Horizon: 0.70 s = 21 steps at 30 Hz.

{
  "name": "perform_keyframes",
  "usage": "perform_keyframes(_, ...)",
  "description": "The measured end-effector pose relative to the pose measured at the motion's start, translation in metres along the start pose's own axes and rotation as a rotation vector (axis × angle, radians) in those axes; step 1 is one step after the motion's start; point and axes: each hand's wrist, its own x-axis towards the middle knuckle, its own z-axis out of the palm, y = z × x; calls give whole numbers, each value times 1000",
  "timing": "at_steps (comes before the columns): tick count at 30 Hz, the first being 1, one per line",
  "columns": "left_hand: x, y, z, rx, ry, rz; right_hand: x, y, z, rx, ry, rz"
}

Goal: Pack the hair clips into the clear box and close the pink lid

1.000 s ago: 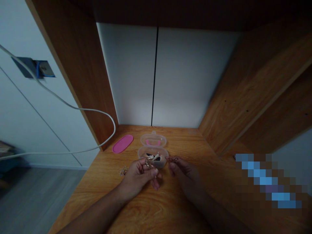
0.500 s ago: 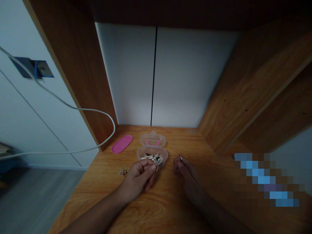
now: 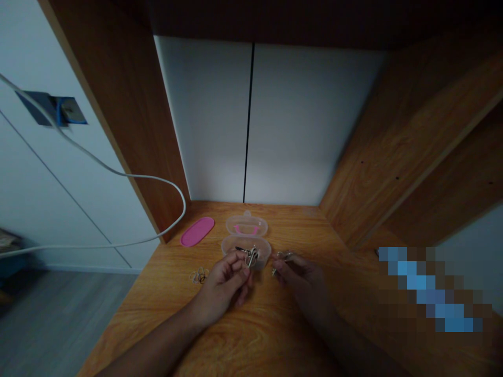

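My left hand [image 3: 228, 280] pinches a bunch of small, pale, looped pieces [image 3: 251, 257] just in front of a clear oval plastic box [image 3: 264, 245]. The box's hinged clear lid with a pink handle [image 3: 247, 226] is tipped back. Inside the box lie small dark and light pieces, partly hidden by my left fingers. To the right, my right hand [image 3: 301, 275] is closed on a few small shiny pieces [image 3: 283, 255] whose kind I cannot make out. Several thin rings like hair ties [image 3: 199, 276] lie on the wooden surface left of my left hand.
A pink oval tray [image 3: 197, 232] lies at the back left of the wooden surface [image 3: 236, 340]. A white cable [image 3: 149, 178] loops in from the left. Wooden side panels [image 3: 353, 183] and a white back panel [image 3: 291, 131] enclose the space. A pixelated blue patch is at right.
My right hand has turned and moved slightly left, closer to the box, and more shiny pieces show at its fingertips. The loops in my left hand have shifted.
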Motion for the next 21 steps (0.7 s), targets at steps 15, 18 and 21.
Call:
perform_keyframes(15,-1,-1,2,83,-8,-48,-1,-5,3,19,-87,-6)
perform_keyframes(18,-1,-1,1,101,-1,-53,-2,-7,3,20,-106,-6)
perform_keyframes(21,-1,-1,1,108,-19,-60,-3,-8,3,27,-115,-18)
